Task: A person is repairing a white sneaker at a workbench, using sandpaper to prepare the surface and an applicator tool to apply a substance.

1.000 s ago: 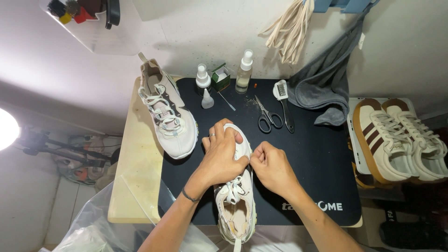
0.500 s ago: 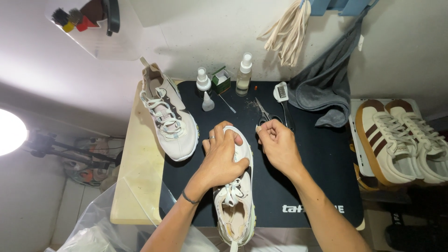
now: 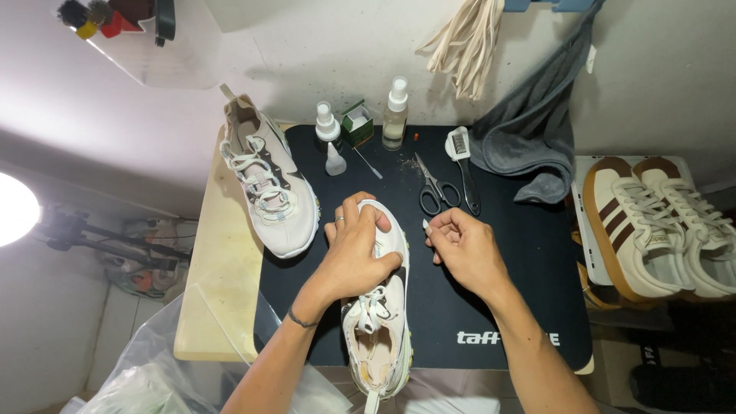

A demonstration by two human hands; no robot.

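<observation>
Fingers of the left hand point(image 3: 354, 253) curled over the toe of a cream mesh sneaker point(image 3: 379, 322) lying lengthwise on the black rubber work mat point(image 3: 506, 307), heel toward the mat's near edge. The right hand point(image 3: 462, 247) hovered just right of the toe, thumb and forefinger pinched on a tiny pale scrap (too small to identify). At the mat's far edge stood a small green box point(image 3: 356, 123) between two white-capped spray bottles point(image 3: 396, 113); black-handled scissors point(image 3: 433, 188) lay nearer. White lettering marked the mat's near right corner. A matching sneaker point(image 3: 268, 188) overlapped the mat's left edge.
</observation>
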